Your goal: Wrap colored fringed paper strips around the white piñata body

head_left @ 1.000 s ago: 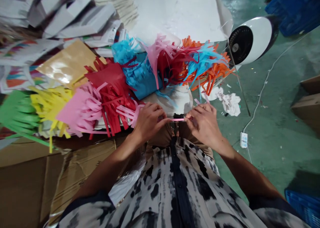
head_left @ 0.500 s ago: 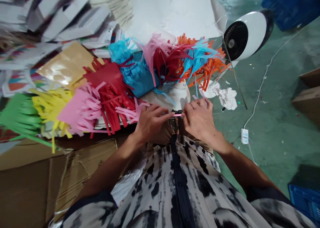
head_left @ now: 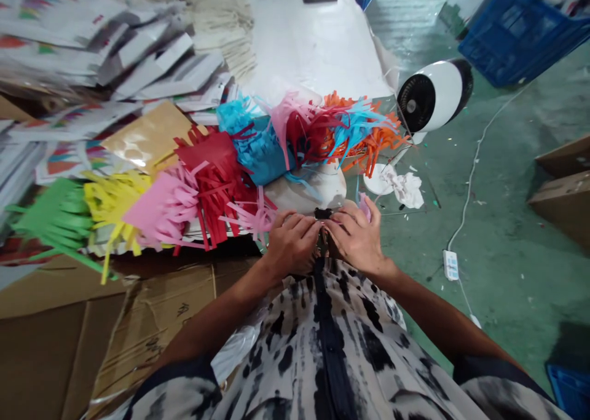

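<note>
My left hand (head_left: 295,241) and my right hand (head_left: 357,235) are close together in front of my waist, fingers curled and pinching. Pink fringed paper (head_left: 255,214) sticks out past my left fingers, its cut strips spread over the edge of the pile. Another bit of pink paper (head_left: 364,207) shows behind my right fingers. The part between the hands is mostly covered by my fingers. Just beyond my fingertips is a small dark thing (head_left: 322,213) that I cannot make out. Red fringed paper (head_left: 221,186) lies nearest to my left hand.
Green (head_left: 58,208), yellow (head_left: 115,202) and blue fringed papers (head_left: 258,143) lie leftward and ahead, beside white packets (head_left: 157,82). A fan (head_left: 436,97), crumpled paper (head_left: 408,189) and a power strip (head_left: 450,265) are on the right. Cardboard (head_left: 152,321) lies at lower left.
My hands have drawn together and slightly toward my body. The pink strip that showed between them is now covered by my fingers. The camera view has shifted, showing more of the far side.
</note>
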